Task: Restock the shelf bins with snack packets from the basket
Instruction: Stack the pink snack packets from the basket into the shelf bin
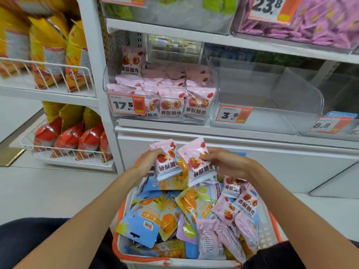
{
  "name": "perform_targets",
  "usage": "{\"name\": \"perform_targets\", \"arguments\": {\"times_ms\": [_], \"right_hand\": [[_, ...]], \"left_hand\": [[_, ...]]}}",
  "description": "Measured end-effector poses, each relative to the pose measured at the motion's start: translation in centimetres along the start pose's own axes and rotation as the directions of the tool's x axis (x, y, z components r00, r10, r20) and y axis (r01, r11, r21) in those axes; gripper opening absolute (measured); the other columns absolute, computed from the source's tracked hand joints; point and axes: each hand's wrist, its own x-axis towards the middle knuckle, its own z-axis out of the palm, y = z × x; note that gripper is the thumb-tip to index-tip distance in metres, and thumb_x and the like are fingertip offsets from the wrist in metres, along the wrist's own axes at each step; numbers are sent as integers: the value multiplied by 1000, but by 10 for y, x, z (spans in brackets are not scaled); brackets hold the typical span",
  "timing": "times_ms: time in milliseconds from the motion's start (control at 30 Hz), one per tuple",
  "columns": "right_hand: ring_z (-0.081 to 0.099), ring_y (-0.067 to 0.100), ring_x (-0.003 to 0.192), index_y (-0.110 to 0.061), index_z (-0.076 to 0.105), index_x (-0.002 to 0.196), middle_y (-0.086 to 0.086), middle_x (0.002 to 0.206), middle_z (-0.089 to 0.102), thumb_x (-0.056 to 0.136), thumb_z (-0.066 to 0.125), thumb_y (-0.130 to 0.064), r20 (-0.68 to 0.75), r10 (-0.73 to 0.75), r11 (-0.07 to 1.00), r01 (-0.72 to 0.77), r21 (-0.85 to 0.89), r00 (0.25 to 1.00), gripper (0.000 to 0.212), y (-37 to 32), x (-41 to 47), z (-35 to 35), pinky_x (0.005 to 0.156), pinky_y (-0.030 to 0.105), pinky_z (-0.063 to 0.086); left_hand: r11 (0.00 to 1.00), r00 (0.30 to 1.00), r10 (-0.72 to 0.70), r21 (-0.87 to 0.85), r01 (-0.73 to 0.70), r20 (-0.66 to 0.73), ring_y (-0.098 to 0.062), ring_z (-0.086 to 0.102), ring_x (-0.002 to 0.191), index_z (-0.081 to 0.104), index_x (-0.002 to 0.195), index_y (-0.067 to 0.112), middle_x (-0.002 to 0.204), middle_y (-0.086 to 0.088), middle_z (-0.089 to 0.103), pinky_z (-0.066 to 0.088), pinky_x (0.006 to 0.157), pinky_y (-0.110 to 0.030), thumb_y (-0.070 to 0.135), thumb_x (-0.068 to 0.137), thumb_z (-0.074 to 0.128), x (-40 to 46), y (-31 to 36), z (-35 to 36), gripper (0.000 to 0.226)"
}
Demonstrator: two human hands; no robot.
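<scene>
Left hand (146, 162) and right hand (223, 164) each pinch a pink glossy snack packet (196, 164) at 12 o'clock over the basket (124, 247); light, crinkly, likely slippery, so grip the edge seams.

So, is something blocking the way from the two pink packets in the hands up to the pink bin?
Nothing visible does. The pink packets sit above the basket, and the pink bin above is open on top.

2 hands (147, 162), 1 basket (120, 212), 3 price tags (127, 104), 2 held pink pkts (168, 162).
</scene>
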Motion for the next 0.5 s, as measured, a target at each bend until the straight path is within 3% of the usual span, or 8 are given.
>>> {"name": "perform_targets", "arguments": {"times_ms": [133, 233, 300, 400, 500], "right_hand": [[58, 15, 105, -10, 61, 115, 3, 115, 65, 94, 58, -26, -77, -94, 996, 93, -13, 993, 26, -32, -4, 6, 95, 34, 46], [53, 8, 105, -20, 64, 108, -6, 113, 63, 90, 61, -32, -159, -158, 987, 160, 3, 975, 21, -49, -3, 17, 88, 28, 42], [54, 8, 100, -21, 63, 101, -8, 103, 63, 89, 63, -30, -203, -195, 974, 214, 76, 960, 14, -56, 3, 26, 95, 31, 42], [61, 18, 107, -13, 65, 111, 1, 112, 68, 91, 61, -27, -257, -218, 949, 266, 167, 942, 24, -65, 15, 47, 98, 36, 45], [60, 23, 113, -18, 66, 106, 1, 113, 69, 94, 58, -27, -302, -264, 929, 326, 176, 916, 17, -76, 23, 65, 104, 43, 42]], "left_hand": [[996, 1000, 24, 83, -26, 19, -18, 53, 67, 54, 74, 16, 71, -3, 57, 45, 69, -27, 31, 88, 54, -4, 40, -13, 20], [993, 999, 35, 111, -37, 20, -18, 51, 65, 51, 73, 17, 70, -2, 55, 45, 68, -25, 34, 90, 50, -8, 60, -21, 24], [993, 997, 77, 87, -80, 28, -17, 51, 63, 51, 76, 16, 70, -2, 55, 44, 65, -25, 33, 93, 47, -8, 68, -22, 24], [994, 994, 112, 1, -112, 21, -16, 54, 66, 54, 78, 17, 75, -3, 59, 46, 66, -26, 32, 95, 49, -5, 73, -19, 23], [988, 989, 145, -56, -145, -3, -19, 59, 82, 58, 87, 20, 90, -5, 64, 48, 82, -30, 39, 93, 53, 2, 74, -21, 21]]}}
